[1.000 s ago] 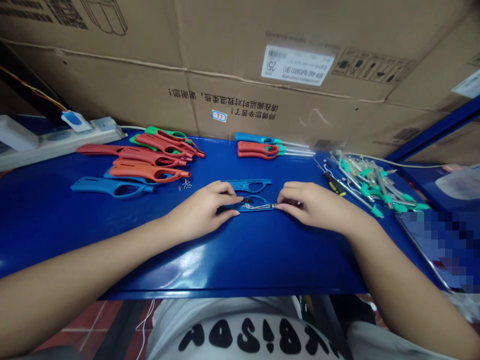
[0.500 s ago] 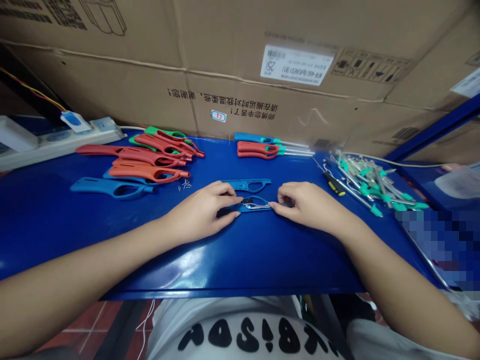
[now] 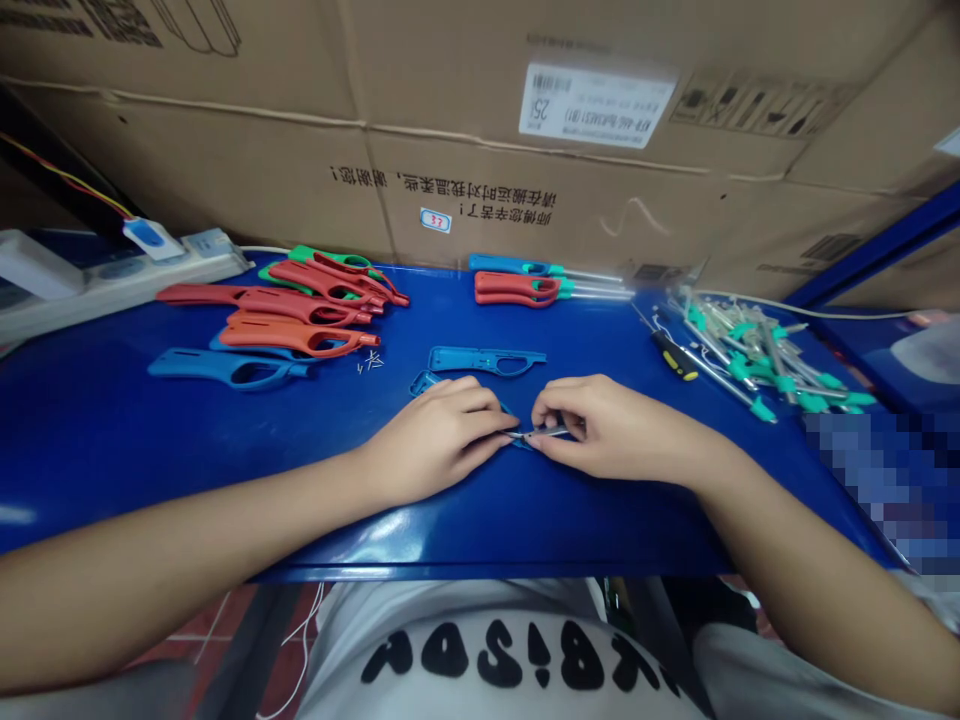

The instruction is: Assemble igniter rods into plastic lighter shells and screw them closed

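My left hand (image 3: 439, 437) is closed over a blue half shell of a long-nosed lighter (image 3: 424, 381), which lies tilted and mostly hidden beneath the fingers. Its fingertips meet those of my right hand (image 3: 611, 422) at the shell's nose end. Between the right thumb and fingers is a thin silvery piece (image 3: 553, 432), too small to name exactly. Fine pale wire shows between the two hands. Just beyond them lies the matching blue half shell (image 3: 469, 358), its inside facing up.
Red, orange, green and blue lighter shells (image 3: 285, 335) are piled at left beside small screws (image 3: 370, 362). Two lighters with metal tubes (image 3: 517, 288) lie at the back. At right are a screwdriver (image 3: 675, 356) and a heap of green-ended tubes (image 3: 780, 370). A cardboard box (image 3: 262, 180) stands behind.
Both hands have moved slightly nearer to me and closer together. The held shell has turned, its wide end now showing beyond my left hand. A silvery piece now shows in my right fingers.
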`<state>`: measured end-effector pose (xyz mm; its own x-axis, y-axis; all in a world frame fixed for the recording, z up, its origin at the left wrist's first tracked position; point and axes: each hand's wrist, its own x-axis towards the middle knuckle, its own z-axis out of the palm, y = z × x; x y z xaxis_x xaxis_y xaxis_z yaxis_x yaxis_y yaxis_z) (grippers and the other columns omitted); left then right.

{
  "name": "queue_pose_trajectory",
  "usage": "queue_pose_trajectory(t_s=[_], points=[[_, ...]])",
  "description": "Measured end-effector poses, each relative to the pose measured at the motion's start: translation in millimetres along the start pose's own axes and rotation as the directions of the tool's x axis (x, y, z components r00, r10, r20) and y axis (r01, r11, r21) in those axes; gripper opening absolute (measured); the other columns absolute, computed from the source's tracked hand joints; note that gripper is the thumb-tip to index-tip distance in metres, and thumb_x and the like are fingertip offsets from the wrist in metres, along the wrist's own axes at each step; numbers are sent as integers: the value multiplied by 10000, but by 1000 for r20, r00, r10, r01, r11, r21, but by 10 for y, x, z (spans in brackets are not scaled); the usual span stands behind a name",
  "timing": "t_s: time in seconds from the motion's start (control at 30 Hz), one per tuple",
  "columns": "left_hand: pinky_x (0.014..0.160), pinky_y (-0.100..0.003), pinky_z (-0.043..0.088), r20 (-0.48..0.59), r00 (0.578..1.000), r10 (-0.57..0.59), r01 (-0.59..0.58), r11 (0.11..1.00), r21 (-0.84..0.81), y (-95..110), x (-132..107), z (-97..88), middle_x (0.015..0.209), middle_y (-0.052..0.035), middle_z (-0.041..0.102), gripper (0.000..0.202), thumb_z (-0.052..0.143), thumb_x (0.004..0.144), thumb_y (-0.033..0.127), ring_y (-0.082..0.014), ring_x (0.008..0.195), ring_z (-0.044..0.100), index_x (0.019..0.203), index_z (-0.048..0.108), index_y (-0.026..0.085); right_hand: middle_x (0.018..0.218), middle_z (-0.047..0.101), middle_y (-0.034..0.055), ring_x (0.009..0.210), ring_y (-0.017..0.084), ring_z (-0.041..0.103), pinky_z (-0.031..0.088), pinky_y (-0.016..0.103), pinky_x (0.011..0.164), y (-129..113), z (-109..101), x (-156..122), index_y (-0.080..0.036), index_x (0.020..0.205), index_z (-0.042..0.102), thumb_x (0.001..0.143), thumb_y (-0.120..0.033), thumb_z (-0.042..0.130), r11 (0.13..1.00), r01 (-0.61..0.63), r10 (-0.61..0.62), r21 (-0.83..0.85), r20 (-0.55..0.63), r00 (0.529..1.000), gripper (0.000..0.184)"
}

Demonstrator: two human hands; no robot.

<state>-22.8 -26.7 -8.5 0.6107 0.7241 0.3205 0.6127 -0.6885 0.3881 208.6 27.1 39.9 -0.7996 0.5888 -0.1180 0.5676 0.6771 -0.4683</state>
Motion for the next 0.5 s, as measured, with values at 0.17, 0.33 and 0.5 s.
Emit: queue_pose_trajectory(t_s=[0.17, 0.33, 0.5], points=[[873, -348, 473, -35, 999, 3, -6, 997, -76, -30, 7, -3, 966, -53, 692, 210, 560, 998, 228, -191, 916, 613, 1132, 712, 173, 960, 668, 30, 818, 150, 583, 401, 255, 698, 55, -49, -43, -187, 957, 633, 914, -160, 600, 997, 60, -58, -44, 34, 998, 60], [855, -321, 485, -85, 996, -6, -8, 986, -164, -36, 11, -18, 929, -43, 709, 160, 610, 973, 219, -170, 877, 631, 1061, 729, 160, 989, 695, 31, 873, 167, 625, 420, 275, 731, 73, -44, -25, -196, 986, 670, 953, -190, 566, 995, 89, -86, -51, 51, 995, 109], [832, -321, 492, -103, 995, -6, -12, 984, -176, -55, 3, -3, 925, -42, 720, 149, 645, 955, 231, -172, 867, 640, 1048, 742, 168, 1028, 710, 30, 912, 177, 641, 436, 285, 761, 61, -46, -37, -211, 1031, 690, 964, -214, 558, 996, 92, -91, -15, 60, 994, 149]])
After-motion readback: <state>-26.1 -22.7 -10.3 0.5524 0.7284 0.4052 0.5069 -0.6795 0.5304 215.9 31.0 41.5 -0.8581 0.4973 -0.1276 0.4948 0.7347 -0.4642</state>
